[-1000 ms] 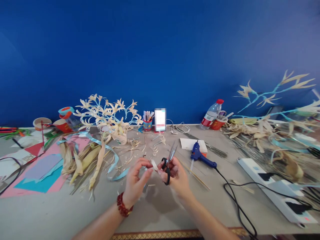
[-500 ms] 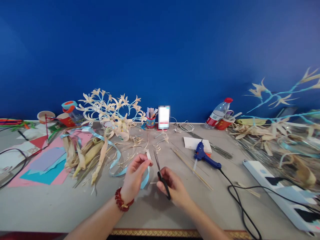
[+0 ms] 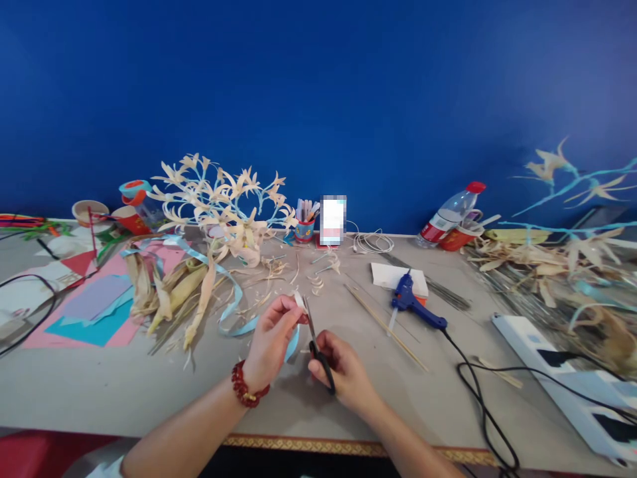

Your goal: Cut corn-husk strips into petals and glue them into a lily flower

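My left hand [image 3: 271, 342], with a red bead bracelet at the wrist, pinches a small pale husk strip [image 3: 299, 301] above the grey table [image 3: 99, 392]. A light blue ribbon [image 3: 293, 344] hangs under that hand. My right hand [image 3: 343, 372] grips black-handled scissors [image 3: 316, 345], whose blades point up and lie against the strip. Both hands are over the table's near middle.
Dried corn husks [image 3: 169, 299] and coloured paper sheets [image 3: 94, 309] lie left. A husk flower branch [image 3: 219, 206] stands behind. A blue glue gun [image 3: 415, 307] with black cable, thin sticks [image 3: 385, 326], a power strip [image 3: 562, 378] and a bottle [image 3: 448, 216] are right.
The scissors swung from tilting right to pointing up beside the strip. My hands drew slightly nearer to me, and the view shifted up and left.
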